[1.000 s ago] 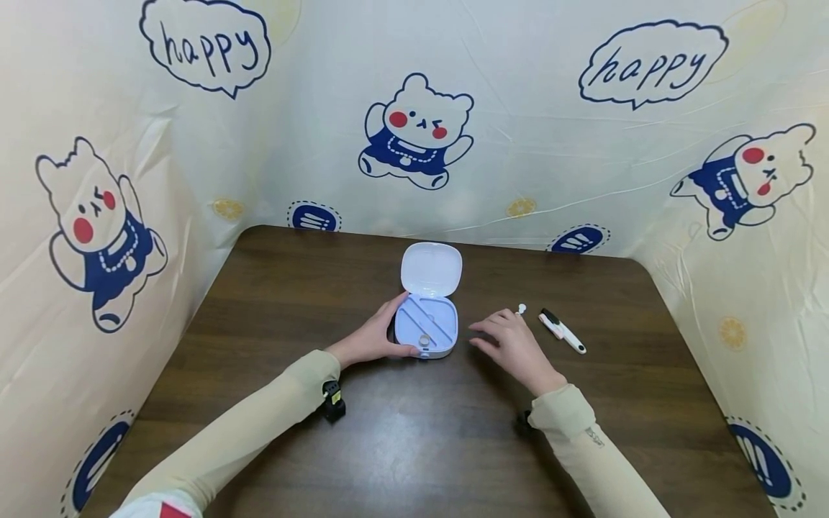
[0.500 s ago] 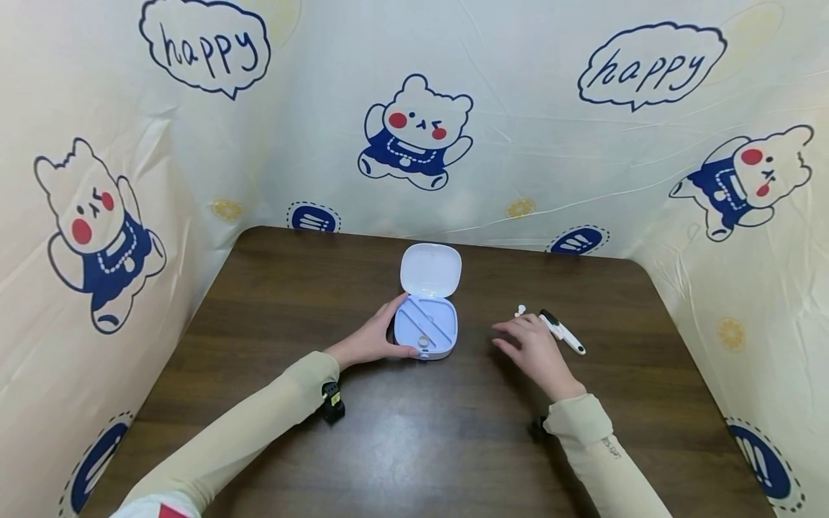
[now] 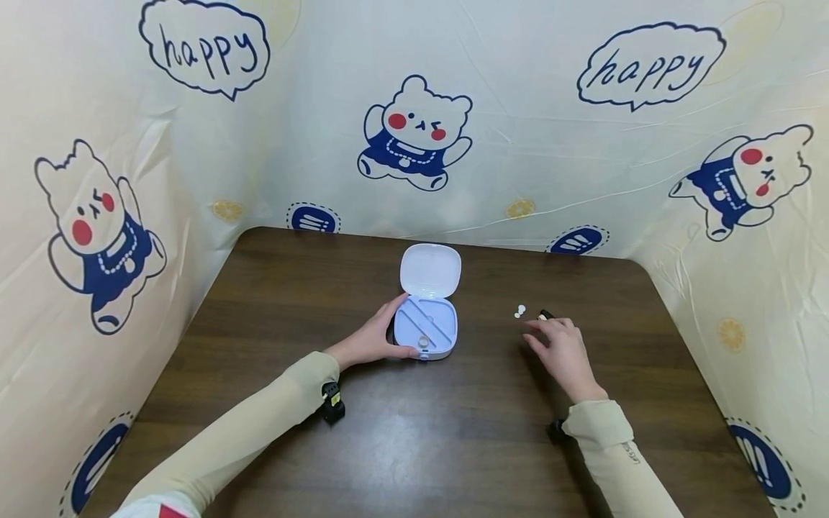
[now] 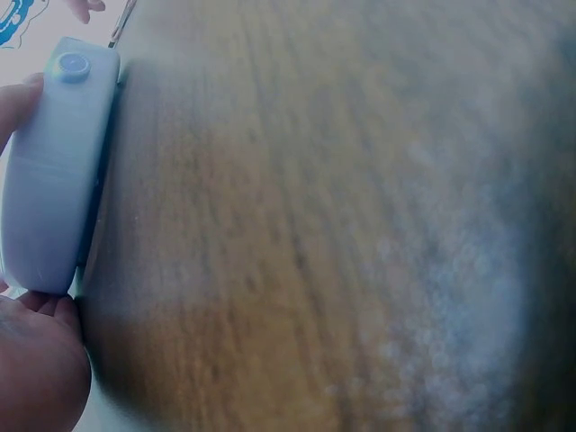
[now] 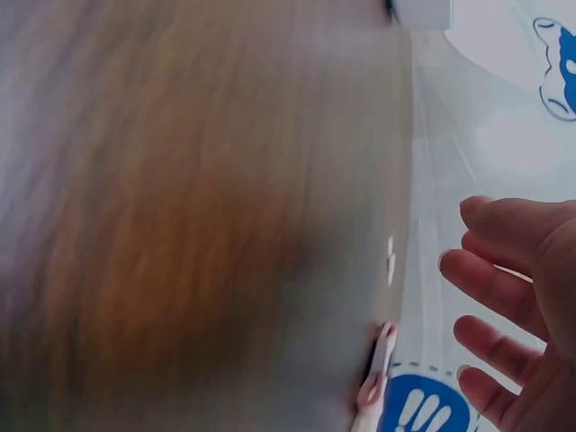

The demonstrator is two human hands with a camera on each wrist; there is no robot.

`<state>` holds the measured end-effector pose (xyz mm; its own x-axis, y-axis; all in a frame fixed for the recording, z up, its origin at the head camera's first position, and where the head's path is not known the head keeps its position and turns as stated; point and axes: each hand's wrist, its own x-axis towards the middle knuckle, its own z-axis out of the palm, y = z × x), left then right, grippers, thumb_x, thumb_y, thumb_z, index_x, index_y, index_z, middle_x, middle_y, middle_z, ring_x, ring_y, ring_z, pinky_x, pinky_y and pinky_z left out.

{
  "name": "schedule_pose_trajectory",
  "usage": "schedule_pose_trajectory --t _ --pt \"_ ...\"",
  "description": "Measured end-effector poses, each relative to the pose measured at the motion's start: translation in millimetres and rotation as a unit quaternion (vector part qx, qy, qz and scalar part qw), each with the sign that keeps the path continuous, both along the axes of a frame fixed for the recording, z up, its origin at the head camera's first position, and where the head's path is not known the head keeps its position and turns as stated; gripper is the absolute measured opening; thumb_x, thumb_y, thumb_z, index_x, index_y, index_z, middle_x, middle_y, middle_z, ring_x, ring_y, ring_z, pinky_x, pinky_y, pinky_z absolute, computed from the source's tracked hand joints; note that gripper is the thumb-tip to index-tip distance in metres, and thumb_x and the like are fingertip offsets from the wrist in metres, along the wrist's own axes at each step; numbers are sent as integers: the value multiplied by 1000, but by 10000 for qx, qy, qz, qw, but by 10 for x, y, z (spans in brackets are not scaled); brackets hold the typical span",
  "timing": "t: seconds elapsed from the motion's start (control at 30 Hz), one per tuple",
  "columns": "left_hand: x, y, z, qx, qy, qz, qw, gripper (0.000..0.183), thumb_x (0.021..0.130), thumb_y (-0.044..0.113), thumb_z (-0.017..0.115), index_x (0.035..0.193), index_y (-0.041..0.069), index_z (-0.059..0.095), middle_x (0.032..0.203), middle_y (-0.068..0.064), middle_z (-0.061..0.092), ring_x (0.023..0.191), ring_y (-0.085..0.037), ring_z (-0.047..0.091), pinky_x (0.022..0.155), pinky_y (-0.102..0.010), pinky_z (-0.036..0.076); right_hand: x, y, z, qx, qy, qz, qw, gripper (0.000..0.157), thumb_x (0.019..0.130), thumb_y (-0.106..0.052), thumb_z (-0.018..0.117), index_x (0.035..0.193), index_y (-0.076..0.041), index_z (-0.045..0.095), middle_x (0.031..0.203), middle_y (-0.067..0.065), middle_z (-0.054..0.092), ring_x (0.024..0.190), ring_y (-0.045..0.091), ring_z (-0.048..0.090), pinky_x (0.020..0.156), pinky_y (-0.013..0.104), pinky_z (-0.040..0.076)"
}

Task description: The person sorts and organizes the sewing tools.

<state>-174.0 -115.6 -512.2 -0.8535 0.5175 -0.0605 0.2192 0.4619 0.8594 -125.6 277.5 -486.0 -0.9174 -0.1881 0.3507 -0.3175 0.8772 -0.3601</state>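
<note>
Your left hand (image 3: pixel 370 341) grips the hinged case (image 3: pixel 440 308) mid-frame; white pieces (image 3: pixel 521 309) lie just upper-left of your right hand (image 3: pixel 565 354) (empty, relaxed).

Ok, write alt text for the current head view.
A person's left hand grips an open pale-blue divided case on a dark wooden table. To its right, the empty right hand hovers near small white pieces and a mostly hidden black-tipped object. A cartoon-bear fabric backdrop hangs behind.
</note>
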Motion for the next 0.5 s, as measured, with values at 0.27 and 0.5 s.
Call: schedule_pose_trajectory --t 0.27,0.5 --pt "-4 3 -3 -62 -10 -15 10000 120 81 41 90 168 21 11 169 -16 21 153 -31 26 122 -52 27 46 191 -52 -110 60 -305 9995 24 91 -8 81 114 -3 77 100 15 77 100 41 59 86 58 42" --pt "-15 -9 -19 -125 -49 -17 9999 120 82 43 89 168 23 9 169 -13 20 153 -28 26 122 -51 27 48 292 -62 32 118 -630 9979 21 91 -8 80 110 0 77 95 16 76 95 42 59 79 55 41"
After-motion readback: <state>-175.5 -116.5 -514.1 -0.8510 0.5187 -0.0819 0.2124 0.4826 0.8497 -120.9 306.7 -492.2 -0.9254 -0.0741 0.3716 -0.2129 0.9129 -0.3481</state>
